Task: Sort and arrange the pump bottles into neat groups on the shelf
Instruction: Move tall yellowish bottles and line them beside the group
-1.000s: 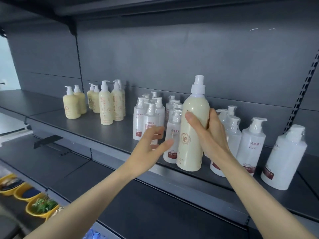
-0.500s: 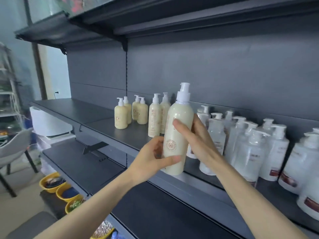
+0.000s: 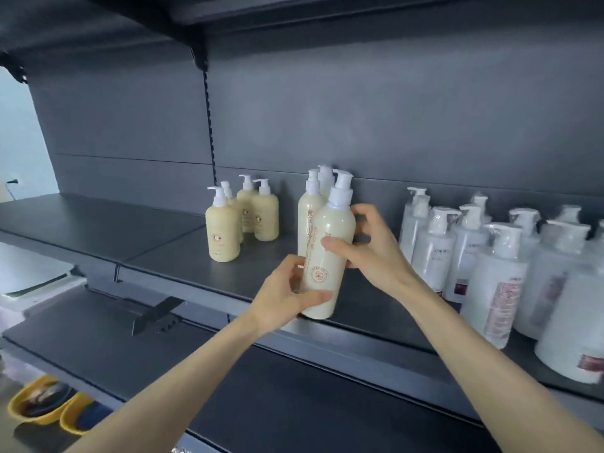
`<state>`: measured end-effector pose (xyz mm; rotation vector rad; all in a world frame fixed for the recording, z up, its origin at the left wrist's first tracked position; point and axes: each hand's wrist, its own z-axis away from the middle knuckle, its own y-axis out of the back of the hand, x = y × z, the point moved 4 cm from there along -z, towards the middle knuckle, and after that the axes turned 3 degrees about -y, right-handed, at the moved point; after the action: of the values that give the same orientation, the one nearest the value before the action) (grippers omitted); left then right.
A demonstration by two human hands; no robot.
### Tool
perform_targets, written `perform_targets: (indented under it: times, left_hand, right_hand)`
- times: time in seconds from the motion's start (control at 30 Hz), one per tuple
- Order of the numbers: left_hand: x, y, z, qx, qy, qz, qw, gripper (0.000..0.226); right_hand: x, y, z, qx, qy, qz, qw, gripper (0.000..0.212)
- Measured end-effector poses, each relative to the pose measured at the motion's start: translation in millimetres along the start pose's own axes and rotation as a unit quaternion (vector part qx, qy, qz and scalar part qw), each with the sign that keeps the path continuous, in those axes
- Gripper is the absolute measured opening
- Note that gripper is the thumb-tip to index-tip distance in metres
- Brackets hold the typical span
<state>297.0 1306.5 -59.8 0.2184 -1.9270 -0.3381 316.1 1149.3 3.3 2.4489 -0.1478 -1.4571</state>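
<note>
While squat cream pump bottles (image 3: 224,233) stand left of the tall cream pair (image 3: 309,220) on the shelf (image 3: 163,256), the left hand (image 3: 284,295) curls its fingers (image 3: 315,296) round the base of a third tall cream bottle (image 3: 327,253), held near upright just in front of that pair; the right hand (image 3: 372,253) clamps its middle. Its label bears a round emblem; the pair's Chinese characters blur. White pump bottles (image 3: 434,256) stand right of the pair.
</note>
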Motion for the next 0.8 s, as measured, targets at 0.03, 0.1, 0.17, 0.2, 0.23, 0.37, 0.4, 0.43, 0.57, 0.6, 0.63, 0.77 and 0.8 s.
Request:
perform_targets:
  times: [0.03, 0.1, 0.17, 0.2, 0.23, 0.37, 0.4, 0.43, 0.57, 0.6, 0.63, 0.77, 0.8]
  left_hand:
    - [-5.7, 2.3, -9.3, -0.014, -0.001, -0.003, 1.0, 0.05]
    - [-17.3, 5.6, -26.1, -0.039, -0.003, -0.009, 0.999, 0.052]
    - [-28.0, 9.1, -41.0, -0.057, -0.006, -0.014, 0.998, 0.052]
    - [-32.5, 11.4, -48.3, -0.063, -0.007, -0.015, 0.998, 0.051]
    - [-35.7, 14.0, -55.4, -0.07, -0.009, -0.017, 0.997, 0.051]
    - [-49.7, 24.4, -80.2, -0.095, -0.01, -0.035, 0.995, 0.05]
    - [-53.4, 26.0, -84.5, -0.096, -0.011, -0.038, 0.995, 0.05]
    - [-56.9, 27.4, -88.0, -0.097, -0.014, -0.038, 0.995, 0.05]
    - [-65.2, 35.4, -99.3, -0.104, -0.023, -0.051, 0.993, 0.048]
    - [-67.1, 37.6, -102.2, -0.107, -0.025, -0.052, 0.993, 0.048]
    - [-69.3, 39.7, -105.0, -0.11, -0.027, -0.05, 0.992, 0.047]
    - [-76.9, 42.1, -110.2, -0.126, -0.042, -0.043, 0.99, 0.046]
    - [-77.9, 42.5, -110.8, -0.133, -0.048, -0.048, 0.989, 0.046]
  right_hand:
    - [3.5, -1.2, -7.5, 0.005, -0.002, 0.004, 1.0, 0.047]
    - [11.8, -4.5, -22.0, 0.006, -0.005, 0.016, 1.0, 0.045]
    - [20.2, -8.1, -34.7, 0.002, -0.009, 0.022, 1.0, 0.044]
    - [23.6, -9.4, -40.8, 0.002, -0.009, 0.023, 1.0, 0.045]
    - [26.0, -10.4, -46.2, 0.001, -0.008, 0.023, 1.0, 0.045]
    - [37.5, -16.8, -64.2, -0.006, -0.011, 0.03, 0.999, 0.045]
    - [40.1, -18.9, -67.6, -0.008, -0.014, 0.03, 0.999, 0.044]
    - [42.0, -20.9, -70.2, -0.009, -0.017, 0.031, 0.999, 0.044]
    - [44.8, -28.4, -79.2, -0.004, -0.019, 0.031, 0.999, 0.043]
    - [45.4, -30.9, -80.9, -0.002, -0.02, 0.033, 0.999, 0.043]
    - [46.4, -33.4, -82.5, 0.003, -0.021, 0.037, 0.999, 0.044]
    - [51.8, -38.9, -82.3, 0.037, -0.042, 0.045, 0.997, 0.045]
    - [52.4, -39.6, -81.2, 0.048, -0.049, 0.054, 0.996, 0.048]
